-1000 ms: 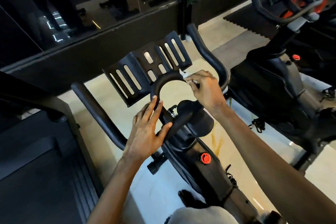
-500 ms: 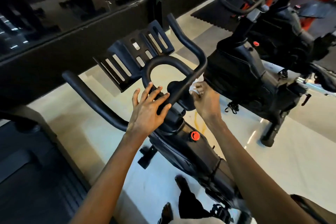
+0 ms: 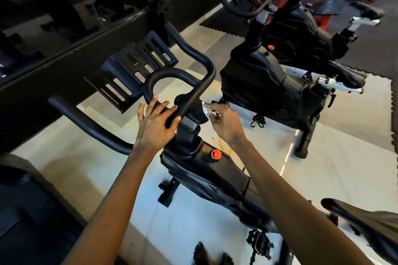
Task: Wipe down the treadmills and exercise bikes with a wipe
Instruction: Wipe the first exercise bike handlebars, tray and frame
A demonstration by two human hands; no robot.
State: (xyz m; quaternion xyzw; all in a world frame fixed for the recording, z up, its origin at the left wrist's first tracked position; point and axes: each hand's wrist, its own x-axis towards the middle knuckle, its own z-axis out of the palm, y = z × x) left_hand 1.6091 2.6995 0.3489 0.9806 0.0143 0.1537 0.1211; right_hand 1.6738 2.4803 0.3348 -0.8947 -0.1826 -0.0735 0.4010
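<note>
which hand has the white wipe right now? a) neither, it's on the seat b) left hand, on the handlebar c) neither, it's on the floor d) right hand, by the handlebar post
d: the right hand pinches the white wipe in its fingers beside the bike's handlebar post, while the left hand rests on the handlebar with no wipe in it.

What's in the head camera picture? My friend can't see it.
A person's right hand pinches a white wipe beside the handlebar of a black exercise bike, while the left hand rests on that handlebar. A second black bike stands beyond it on the pale floor.
</note>
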